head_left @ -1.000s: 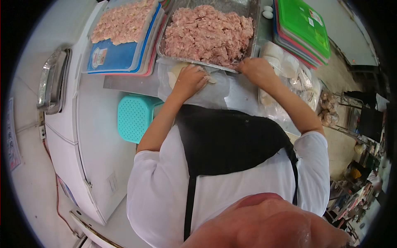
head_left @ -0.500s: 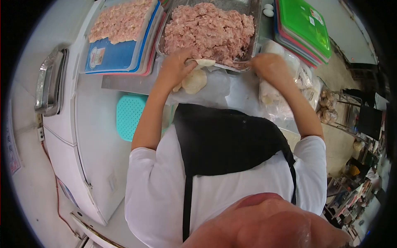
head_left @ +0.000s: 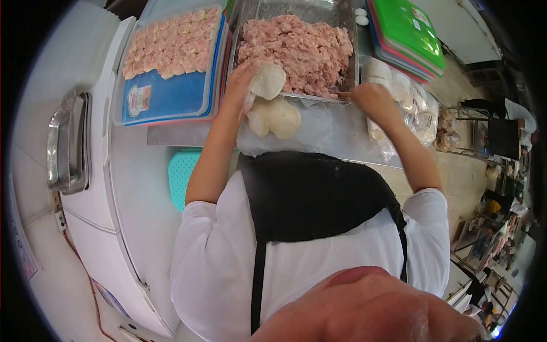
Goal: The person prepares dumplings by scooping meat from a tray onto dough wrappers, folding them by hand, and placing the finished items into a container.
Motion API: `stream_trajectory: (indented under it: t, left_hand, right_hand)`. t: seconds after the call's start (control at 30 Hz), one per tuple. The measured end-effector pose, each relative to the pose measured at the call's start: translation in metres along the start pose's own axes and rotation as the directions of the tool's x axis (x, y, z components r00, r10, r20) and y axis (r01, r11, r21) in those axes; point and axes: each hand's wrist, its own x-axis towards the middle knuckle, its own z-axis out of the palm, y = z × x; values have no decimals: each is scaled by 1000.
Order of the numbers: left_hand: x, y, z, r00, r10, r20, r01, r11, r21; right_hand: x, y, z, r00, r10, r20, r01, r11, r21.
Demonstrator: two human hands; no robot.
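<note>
A round dough wrapper (head_left: 268, 81) rests on my left hand (head_left: 239, 85), its pale face up, at the near left corner of the metal tray (head_left: 302, 10). Minced meat (head_left: 293, 54) lies heaped in that tray. My right hand (head_left: 373, 101), closed round a thin utensil (head_left: 342, 95), is at the tray's near right corner. More dough wrappers (head_left: 277, 117) lie on plastic sheeting (head_left: 316, 128) just below my left hand.
Stacked lidded containers (head_left: 165, 94) at the left carry rows of filled pieces (head_left: 171, 43). Green-topped containers (head_left: 407, 31) and two eggs (head_left: 361, 20) are at the upper right, above bagged wrappers (head_left: 413, 108). A turquoise basket (head_left: 182, 176) is lower left.
The wrapper in my left hand has turned from edge-on to flat, face up. My right hand stays near the tray corner. The whole view has shifted slightly.
</note>
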Motion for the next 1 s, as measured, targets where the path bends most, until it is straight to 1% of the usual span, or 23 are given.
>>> stream_trajectory:
  t: [0.1,0.13,0.2,0.23,0.3,0.33,0.4,0.43,0.53,0.6,0.63,0.67,0.7,0.73,0.77,0.8,0.83,0.87,0.9,0.93,1.0]
  left_hand:
    - [10,-3,-18,993,-91,73,105,967,-234]
    - [10,-3,-20,997,-59,52,67,983,-170]
    - [12,-6,-18,1000,13,17,-12,999,-39]
    - [14,-4,-16,1000,22,6,-22,997,-68]
    - [17,0,-11,999,42,-14,-43,991,-124]
    - [20,-1,-7,999,40,6,-38,978,-206]
    - [30,-3,4,998,44,45,-24,930,-367]
    - [33,-4,12,999,25,46,-5,924,-383]
    - [37,-2,47,999,-21,45,38,911,-411]
    - [33,5,72,999,-40,30,49,915,-402]
    - [35,6,77,996,-25,88,68,848,-526]
    - [42,7,81,990,2,142,90,763,-639]
    - [48,8,83,981,35,190,119,665,-737]
    - [52,7,82,990,13,137,93,672,-735]
    - [55,8,77,997,-6,81,63,678,-733]
    - [61,8,70,1000,-20,21,29,683,-730]
    - [75,-5,50,970,160,184,48,616,-786]
    - [92,-30,19,883,342,322,88,553,-829]
    - [101,-43,4,744,514,426,147,497,-855]
    - [59,4,58,972,-16,-233,-144,741,-656]
    - [44,14,75,991,-7,-137,-85,752,-653]
  right_hand:
    - [8,-23,3,980,189,67,-200,941,273]
    - [13,-23,0,924,280,261,-355,881,312]
    - [5,-15,22,930,289,229,-367,772,518]
    - [2,-13,27,930,297,214,-365,701,613]
    - [0,-11,30,910,313,272,-406,537,739]
    - [-1,-11,28,899,317,302,-422,445,790]
    - [3,-16,16,890,392,234,-364,301,881]
    - [8,-20,5,880,430,204,-324,228,918]
    - [25,-27,-25,831,521,191,-288,109,952]
    - [33,-27,-24,844,468,263,-249,-92,964]
    - [38,-26,-22,852,434,294,-231,-192,954]
    - [44,-26,-12,861,462,211,-247,17,969]
    - [51,-30,-3,873,472,125,-256,223,941]
    - [53,-32,4,886,462,41,-258,418,871]
    - [47,-27,7,909,416,-4,-244,540,805]
    - [42,-22,-9,932,360,-46,-217,655,724]
    - [38,-19,-26,951,299,-85,-181,757,628]
    - [34,-21,-44,953,293,-73,-203,802,562]
    - [28,-25,-62,955,291,-60,-225,841,493]
    - [26,-26,-70,955,294,-49,-247,873,420]
    - [32,-27,-44,957,226,-179,-125,884,451]
